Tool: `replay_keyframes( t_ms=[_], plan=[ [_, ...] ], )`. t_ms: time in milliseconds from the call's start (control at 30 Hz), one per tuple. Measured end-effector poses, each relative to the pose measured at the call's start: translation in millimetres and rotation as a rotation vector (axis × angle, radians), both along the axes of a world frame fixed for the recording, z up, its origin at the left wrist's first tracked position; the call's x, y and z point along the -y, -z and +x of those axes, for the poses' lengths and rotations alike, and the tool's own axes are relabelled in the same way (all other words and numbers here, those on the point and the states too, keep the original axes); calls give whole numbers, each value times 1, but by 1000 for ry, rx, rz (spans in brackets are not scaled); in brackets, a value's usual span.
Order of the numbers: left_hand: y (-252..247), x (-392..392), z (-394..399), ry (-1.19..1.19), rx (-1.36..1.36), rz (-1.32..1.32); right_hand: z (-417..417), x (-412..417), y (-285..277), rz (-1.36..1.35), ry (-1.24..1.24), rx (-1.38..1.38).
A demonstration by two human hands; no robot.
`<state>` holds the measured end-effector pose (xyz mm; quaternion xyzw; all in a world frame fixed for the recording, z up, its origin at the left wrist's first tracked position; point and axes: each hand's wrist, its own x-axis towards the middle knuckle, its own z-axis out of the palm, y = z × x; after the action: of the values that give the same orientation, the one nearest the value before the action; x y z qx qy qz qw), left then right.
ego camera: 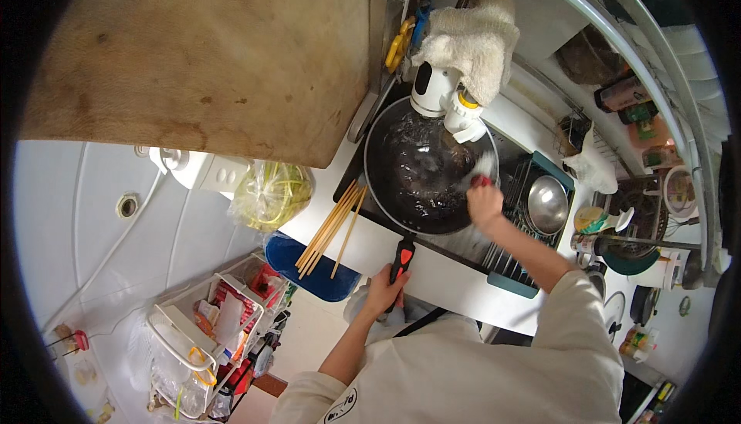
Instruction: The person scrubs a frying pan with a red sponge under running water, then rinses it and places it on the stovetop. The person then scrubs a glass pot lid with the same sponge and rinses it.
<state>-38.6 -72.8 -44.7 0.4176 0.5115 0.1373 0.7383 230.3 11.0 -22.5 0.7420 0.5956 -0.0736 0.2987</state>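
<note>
A black wok (428, 169) with glistening water in it lies in front of me, under a white tap fitting (463, 117) with a yellow ring. My left hand (386, 289) is closed around its black handle (403, 253), which has red inlays. Over the wok's right side, my right hand (486, 204) grips a small red-handled tool (481, 181). Motion blur hides the tool's pale head, so its exact kind is unclear. A cream towel (474, 41) hangs over the white fixture behind the wok.
Several wooden chopsticks (330, 227) jut over the counter edge above a blue bin (289, 267). A metal bowl (547, 204) sits in the dish rack on the right. Left are bagged green vegetables (272, 195) and a large brown board (202, 59). A white cart (197, 343) stands below.
</note>
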Motion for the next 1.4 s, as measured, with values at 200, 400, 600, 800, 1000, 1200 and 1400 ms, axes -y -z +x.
replay_keyframes(
  t_ms=[200,400,600,800,1000,1200,1400],
  plan=[
    [-10,-3,-1,-2,6,-24,-12,6,-23,-118,79,-189],
    [-6,-1,-1,3,18,-3,57,-33,16,343,-212,158],
    [2,2,-1,-1,-5,-3,32,-1,-43,-115,-10,-209],
    [2,0,-3,-1,22,-14,18,9,-41,-177,181,-272],
    [-6,-1,-2,17,15,-29,64,-40,-29,92,-207,196],
    [-3,-2,-1,30,18,-17,63,-38,-24,-154,-305,-62],
    [0,-5,-2,101,18,23,2,-37,1,-221,-137,-719]
  ],
)
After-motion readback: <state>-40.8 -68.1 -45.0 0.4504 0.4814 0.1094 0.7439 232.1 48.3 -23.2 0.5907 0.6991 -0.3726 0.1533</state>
